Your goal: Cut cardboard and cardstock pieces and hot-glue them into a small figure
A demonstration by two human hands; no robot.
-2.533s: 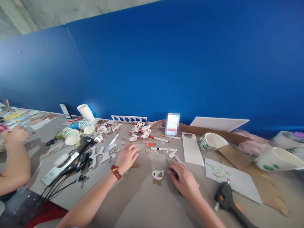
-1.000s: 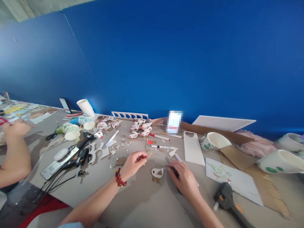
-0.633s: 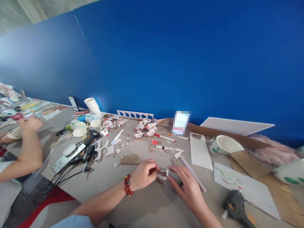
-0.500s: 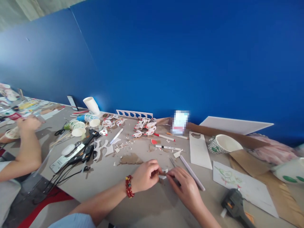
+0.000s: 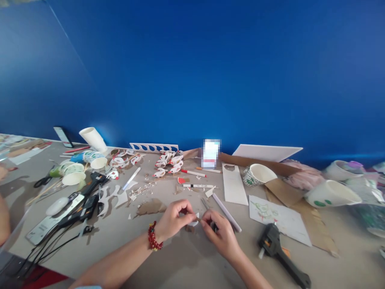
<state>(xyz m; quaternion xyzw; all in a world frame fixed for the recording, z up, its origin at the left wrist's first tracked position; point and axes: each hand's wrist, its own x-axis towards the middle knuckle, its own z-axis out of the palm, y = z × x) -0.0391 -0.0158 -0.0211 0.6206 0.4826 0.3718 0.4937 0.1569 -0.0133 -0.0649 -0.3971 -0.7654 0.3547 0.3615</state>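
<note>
My left hand, with a red bead bracelet on its wrist, pinches one end of a small brown piece that looks like cardboard. On the piece's other side, the fingertips of my right hand close on it too. A small white scrap shows just behind the fingertips, and a brown scrap lies below my left hand. Tweezers and a pale purple stick-like tool lie beyond my right hand. Left of my hands is a torn brown cardboard piece.
White bird cutouts cluster at the back near a blurred phone. A glue gun and a bird drawing lie right; paper cups stand behind. Left are more glue guns with cables and another person's arm.
My view has swung right, so the table's things sit further left and more cups show at right. Both hands stay together around the small brown piece; my right fingers are more curled.
</note>
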